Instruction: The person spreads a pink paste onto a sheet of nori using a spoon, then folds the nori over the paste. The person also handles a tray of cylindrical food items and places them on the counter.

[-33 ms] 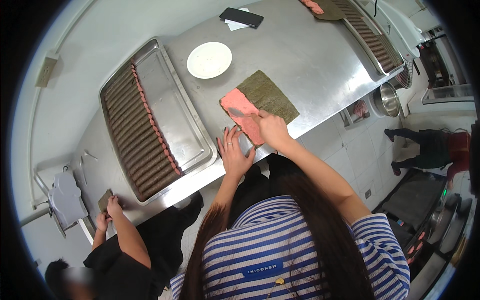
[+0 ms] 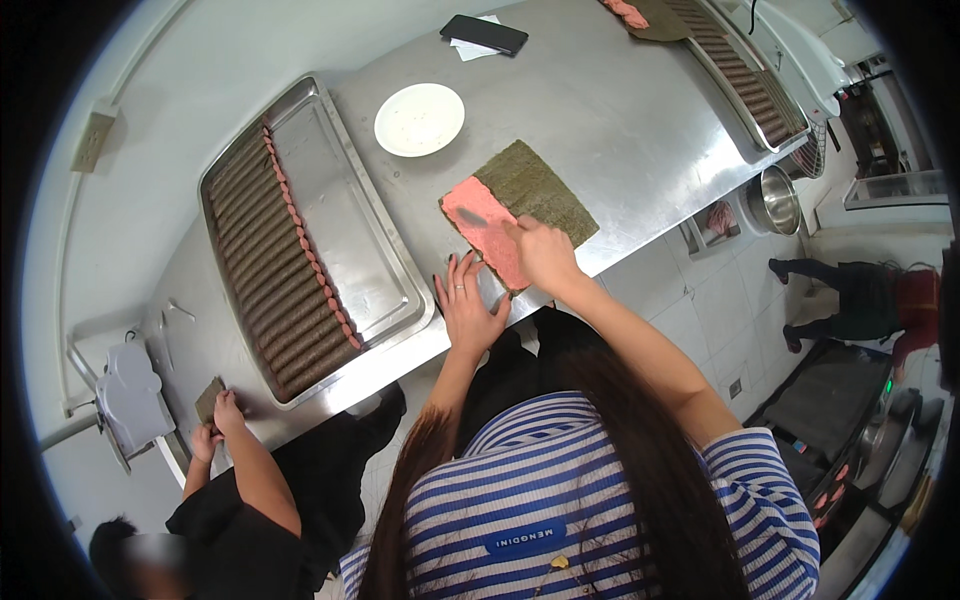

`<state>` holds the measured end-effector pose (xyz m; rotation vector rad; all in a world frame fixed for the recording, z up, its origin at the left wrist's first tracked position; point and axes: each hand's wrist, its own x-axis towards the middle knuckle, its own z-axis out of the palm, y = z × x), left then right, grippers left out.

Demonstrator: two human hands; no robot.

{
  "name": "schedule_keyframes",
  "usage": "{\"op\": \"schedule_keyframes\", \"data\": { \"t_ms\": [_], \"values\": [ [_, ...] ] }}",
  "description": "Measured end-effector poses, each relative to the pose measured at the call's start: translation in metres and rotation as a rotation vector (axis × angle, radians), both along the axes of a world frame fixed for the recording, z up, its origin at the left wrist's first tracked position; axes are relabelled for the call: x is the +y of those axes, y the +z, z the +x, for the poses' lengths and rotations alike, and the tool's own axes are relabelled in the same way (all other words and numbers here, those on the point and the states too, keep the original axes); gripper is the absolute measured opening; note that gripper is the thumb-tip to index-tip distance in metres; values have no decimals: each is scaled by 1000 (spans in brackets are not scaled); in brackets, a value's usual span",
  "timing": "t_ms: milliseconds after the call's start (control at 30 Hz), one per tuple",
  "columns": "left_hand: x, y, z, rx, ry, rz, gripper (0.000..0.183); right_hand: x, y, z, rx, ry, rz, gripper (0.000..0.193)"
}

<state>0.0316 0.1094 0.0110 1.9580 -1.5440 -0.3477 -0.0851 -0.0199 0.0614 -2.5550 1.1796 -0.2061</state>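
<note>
A dark green nori sheet (image 2: 540,185) lies on the steel table, its left part coated with pink meat paste (image 2: 495,245). My right hand (image 2: 545,258) is closed round a spreading knife, whose grey blade (image 2: 470,217) rests on the paste; the handle is hidden in my fingers. Flat on the table beside the sheet's lower left edge is my left hand (image 2: 470,305), fingers apart and holding nothing. To the left, a metal tray (image 2: 405,290) bears a row of dark rolls (image 2: 275,270) with pink ends.
Beyond the sheet stands a white plate (image 2: 420,120), with a black phone (image 2: 484,35) farther back. Another tray of rolls (image 2: 750,90) lies at the far right. At the lower left, a co-worker's hands (image 2: 222,420) hold a small dark green piece (image 2: 209,400). A steel bowl (image 2: 775,200) stands beyond the table's edge.
The knife blade has shifted very slightly on the paste. My left hand stays in place.
</note>
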Motion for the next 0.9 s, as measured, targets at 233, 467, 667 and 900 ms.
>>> {"op": "schedule_keyframes", "data": {
  "t_ms": [233, 467, 667, 900],
  "values": [
    [-4, 0, -1, 4, -13, -13, 66, -22, -13, 15, 15, -14, -84, 33],
    [-9, -5, 2, -10, -4, -29, 66, -18, 7, 14, -47, -37, -39, 35],
    [-10, -4, 0, -11, -11, -21, 66, -12, -14, 34, 32, -18, -160, 38],
    [-7, -6, 2, 4, 4, -43, 66, -16, 3, 41, 15, -50, -2, 40]
  ]
}}
